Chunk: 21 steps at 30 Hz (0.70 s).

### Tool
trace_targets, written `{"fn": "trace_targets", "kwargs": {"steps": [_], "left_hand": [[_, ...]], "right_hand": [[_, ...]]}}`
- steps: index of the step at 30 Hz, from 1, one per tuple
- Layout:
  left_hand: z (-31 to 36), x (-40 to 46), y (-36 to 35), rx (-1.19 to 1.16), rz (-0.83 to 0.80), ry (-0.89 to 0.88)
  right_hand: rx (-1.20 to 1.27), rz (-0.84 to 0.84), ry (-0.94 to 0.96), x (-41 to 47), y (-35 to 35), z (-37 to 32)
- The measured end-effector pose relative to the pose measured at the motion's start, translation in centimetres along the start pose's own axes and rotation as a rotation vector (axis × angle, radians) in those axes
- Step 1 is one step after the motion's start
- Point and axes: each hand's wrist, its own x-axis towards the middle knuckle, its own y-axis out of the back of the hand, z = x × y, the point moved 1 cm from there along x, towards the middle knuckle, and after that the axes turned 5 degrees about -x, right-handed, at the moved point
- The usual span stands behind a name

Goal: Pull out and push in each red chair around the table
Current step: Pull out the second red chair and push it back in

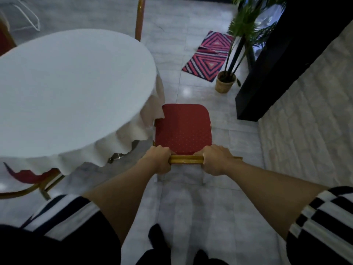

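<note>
Both hands, left hand (159, 159) and right hand (214, 159), were closed on the red chair's (183, 129) gold top rail (186, 160) at centre frame, spread apart to steer it squarely by the table (66, 92)

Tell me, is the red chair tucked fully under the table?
No, most of the red chair seat shows beside the table, only its corner under the cloth.

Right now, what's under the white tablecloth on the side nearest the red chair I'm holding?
Below the tablecloth hem, a shiny metal table base shows on the floor, and the red chair's seat corner tucks under the drape. The tabletop and the rest of the base are covered.
</note>
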Motion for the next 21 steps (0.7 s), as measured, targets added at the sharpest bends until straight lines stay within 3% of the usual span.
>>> {"fn": "trace_targets", "kwargs": {"steps": [11,21], "left_hand": [[7.1,-0.7,-3.7,-0.144,0.098,0.235],[17.6,0.5,-7.3,-0.193,0.251,0.459]], "right_hand": [[-0.182,-0.032,0.280,-1.1,1.0,5.8],[-0.406,-0.067,0.467,0.2,2.4,14.3]]}}
